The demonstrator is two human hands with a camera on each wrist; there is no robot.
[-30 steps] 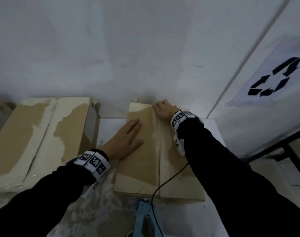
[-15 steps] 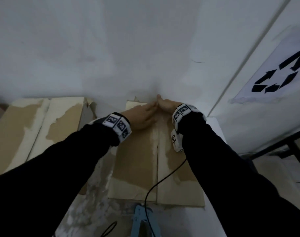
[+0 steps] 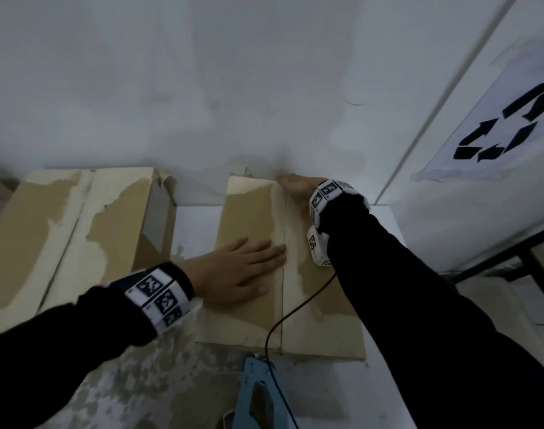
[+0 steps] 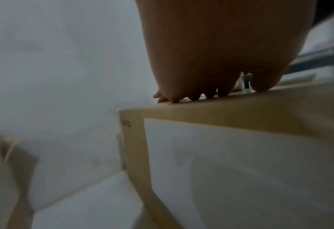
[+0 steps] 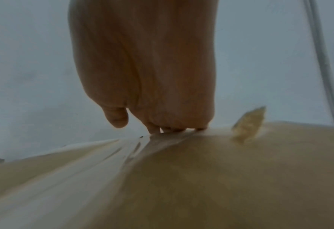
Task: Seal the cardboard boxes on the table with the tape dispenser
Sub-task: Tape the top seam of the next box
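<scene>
A closed cardboard box (image 3: 252, 317) stands in the middle of the table, its two flaps meeting at a centre seam under clear tape (image 5: 111, 156). My left hand (image 3: 242, 270) lies flat on the left flap, fingers straight and reaching the seam. My right hand (image 3: 295, 187) presses down at the box's far edge by the wall, with its fingers (image 5: 172, 128) bent over that edge. A blue tape dispenser (image 3: 258, 394) lies on the table just in front of the box, untouched. A second, larger box (image 3: 63, 243) stands to the left.
The white wall rises right behind both boxes. A black cable (image 3: 295, 311) trails from my right wrist across the box top. A torn scrap of cardboard (image 5: 248, 124) sticks up at the far edge. A recycling sign (image 3: 509, 125) hangs at the right.
My left hand has slid back from the far end of the seam to the middle of the left flap. The right hand stays at the far edge.
</scene>
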